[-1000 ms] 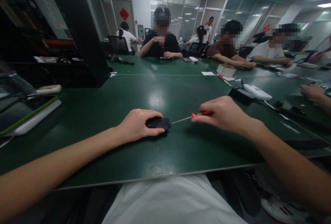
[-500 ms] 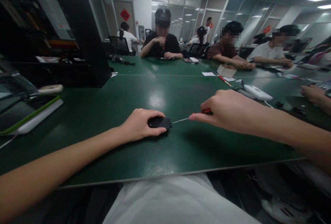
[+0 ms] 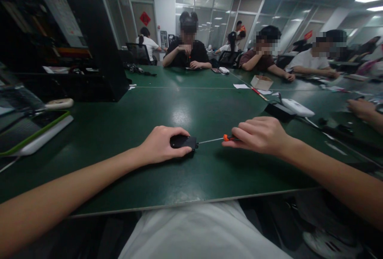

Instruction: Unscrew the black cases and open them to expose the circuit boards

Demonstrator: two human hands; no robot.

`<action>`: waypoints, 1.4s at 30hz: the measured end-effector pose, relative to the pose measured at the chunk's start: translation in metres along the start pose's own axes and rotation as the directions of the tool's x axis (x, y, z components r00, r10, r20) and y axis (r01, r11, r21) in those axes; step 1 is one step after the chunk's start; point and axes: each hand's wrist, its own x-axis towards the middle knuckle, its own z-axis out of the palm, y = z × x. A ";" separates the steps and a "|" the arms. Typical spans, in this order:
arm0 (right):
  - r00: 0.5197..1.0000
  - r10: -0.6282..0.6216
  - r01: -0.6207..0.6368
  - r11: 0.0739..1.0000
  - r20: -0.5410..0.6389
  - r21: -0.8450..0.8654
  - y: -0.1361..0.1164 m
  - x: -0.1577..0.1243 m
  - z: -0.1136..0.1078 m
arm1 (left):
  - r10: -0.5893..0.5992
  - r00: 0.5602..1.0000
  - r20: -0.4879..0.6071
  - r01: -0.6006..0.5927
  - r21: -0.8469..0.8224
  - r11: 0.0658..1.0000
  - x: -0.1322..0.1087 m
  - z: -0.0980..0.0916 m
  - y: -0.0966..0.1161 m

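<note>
My left hand (image 3: 163,143) is closed around a small black box-like device (image 3: 184,142), thumb and fingers on its two sides, holding it on the green table (image 3: 143,107). In my right hand (image 3: 259,135) is a screwdriver (image 3: 226,137) with an orange and black handle, its fingers wrapped round the grip. The thin metal shaft runs left, nearly level, and its tip meets the right end of the device. Whether the tip sits in a screw is too small to tell.
A black open cabinet (image 3: 104,51) stands at the left, near a green-edged white device (image 3: 44,133). Right of my hands lie a white adapter (image 3: 297,107) with a cable and a black box (image 3: 279,111). Farther back is a small cardboard box (image 3: 261,82). Several people sit around the table.
My right hand has shifted its grip and lowered slightly, so more of the orange handle shows. My left hand and the black device have barely moved. A person opposite has raised a hand to their face.
</note>
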 end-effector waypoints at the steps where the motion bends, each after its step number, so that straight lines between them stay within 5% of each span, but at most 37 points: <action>1: 0.999 -0.038 0.037 0.998 -0.016 -0.041 0.000 0.001 -0.004 | 0.002 1.000 0.000 -0.002 0.002 1.000 0.000 0.000 0.000; 5: 0.999 -0.031 0.030 0.999 -0.027 -0.024 -0.008 0.002 0.000 | 0.011 1.000 0.010 -0.011 0.006 1.000 -0.001 0.001 0.000; 11: 0.979 0.133 -0.178 0.925 0.153 0.337 -0.024 0.000 0.035 | 0.019 1.000 0.024 -0.019 -0.005 1.000 0.000 0.001 0.000; 20: 0.956 0.029 -0.166 0.874 0.293 0.457 -0.023 -0.003 0.046 | 0.012 1.000 -0.006 -0.012 -0.034 0.999 0.000 0.002 0.000; 25: 0.963 -0.010 -0.101 0.913 0.270 0.394 -0.024 0.008 0.044 | 0.019 1.000 -0.004 -0.019 -0.060 0.998 0.000 0.001 0.000; 33: 0.988 0.013 -0.024 0.997 0.153 0.069 -0.030 0.030 0.039 | 0.031 0.999 -0.026 -0.033 -0.068 0.997 -0.001 0.003 -0.001; 42: 0.937 0.077 -0.172 0.951 0.342 0.257 -0.045 0.047 0.050 | 0.047 0.999 -0.017 -0.048 -0.061 0.997 -0.001 0.003 -0.003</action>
